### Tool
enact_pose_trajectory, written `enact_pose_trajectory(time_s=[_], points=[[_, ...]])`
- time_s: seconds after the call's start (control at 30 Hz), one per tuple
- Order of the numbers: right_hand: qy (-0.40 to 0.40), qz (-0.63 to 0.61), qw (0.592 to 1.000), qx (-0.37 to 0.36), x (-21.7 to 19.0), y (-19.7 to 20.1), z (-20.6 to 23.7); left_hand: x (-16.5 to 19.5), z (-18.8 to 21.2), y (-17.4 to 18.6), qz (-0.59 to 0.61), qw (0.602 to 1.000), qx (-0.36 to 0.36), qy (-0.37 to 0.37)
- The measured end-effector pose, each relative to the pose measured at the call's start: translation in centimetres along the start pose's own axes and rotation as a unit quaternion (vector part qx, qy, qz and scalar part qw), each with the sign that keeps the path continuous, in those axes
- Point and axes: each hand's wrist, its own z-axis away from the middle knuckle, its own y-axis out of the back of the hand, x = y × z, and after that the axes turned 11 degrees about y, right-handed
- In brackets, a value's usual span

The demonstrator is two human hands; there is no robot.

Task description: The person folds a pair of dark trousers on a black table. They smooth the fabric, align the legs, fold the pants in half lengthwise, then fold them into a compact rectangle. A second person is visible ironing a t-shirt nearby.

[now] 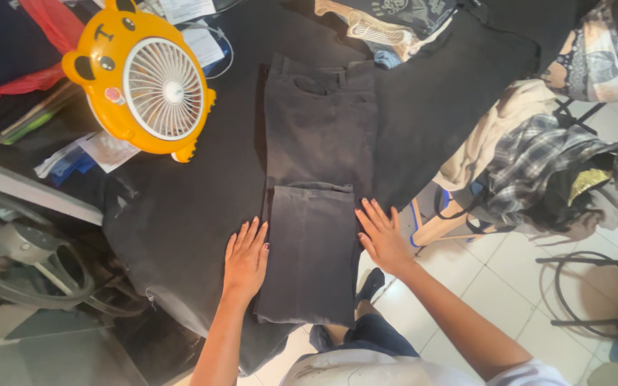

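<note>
One pair of dark grey trousers (318,186) lies folded in the middle of the frame on a desk (180,214) draped in black cloth, its lower part doubled back over itself toward the bottom centre. Two hands are at it: the left hand (246,256) lies flat with fingers spread along the left edge of the folded part, and the right hand (382,234) lies flat with fingers spread at the right edge, neither gripping anything. In the upper left stands one orange fan (144,77) shaped like a cartoon animal face, with a white grille. At the right of the frame one heap of clothes (545,168), a plaid shirt among them, sits over a white tiled floor (495,286). A few papers (105,151) lie under the fan.
</note>
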Motion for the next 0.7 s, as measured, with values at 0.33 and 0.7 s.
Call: enact_pose_trajectory(time_s=[0.33, 0.7], points=[[0.023, -0.060, 0.992, 0.110, 0.1, 0.4, -0.3, 0.2, -1.7, 1.9, 0.123, 0.984, 0.121, -0.046], [-0.369, -0.597, 0.711, 0.043, -5.1, -5.2, 6.3, 4.1, 10.3, 4.3, 0.124, 0.931, -0.089, 0.331]])
